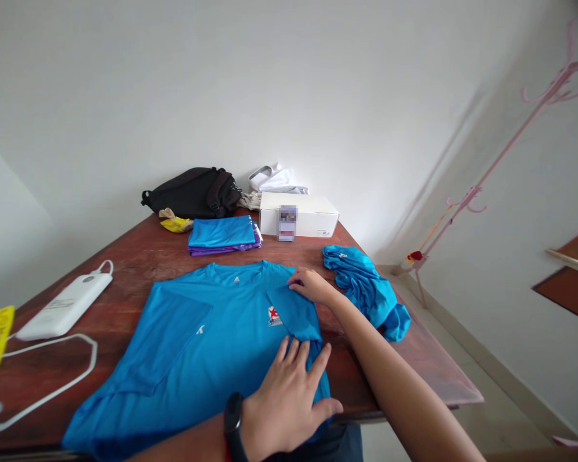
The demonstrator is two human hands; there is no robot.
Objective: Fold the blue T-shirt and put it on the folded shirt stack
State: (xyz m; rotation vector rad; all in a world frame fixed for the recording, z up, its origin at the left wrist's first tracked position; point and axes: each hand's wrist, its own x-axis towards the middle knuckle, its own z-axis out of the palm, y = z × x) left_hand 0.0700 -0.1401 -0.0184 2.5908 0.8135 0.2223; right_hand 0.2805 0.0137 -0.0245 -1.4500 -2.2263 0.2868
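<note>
A blue T-shirt [231, 346] lies spread on the table, collar away from me and both sleeves folded inward over its front. A small white logo shows on the left sleeve, and a red and white emblem sits on the chest. My left hand [289, 394], with a black wristband, rests palm down on the shirt's right side, fingers spread. Up at the right shoulder, my right hand [313, 285] has its fingers bent and closed at the folded sleeve's upper edge; the fingertips are partly hidden. Beside it on the right lies a crumpled blue garment [363, 285].
On the brown wooden table [139, 260] are a folded blue and purple clothes stack [224, 234], a white box [313, 215], a black backpack [195, 192] and a white power bank [67, 305] with a cable. A pink coat stand [501, 157] leans in view at right.
</note>
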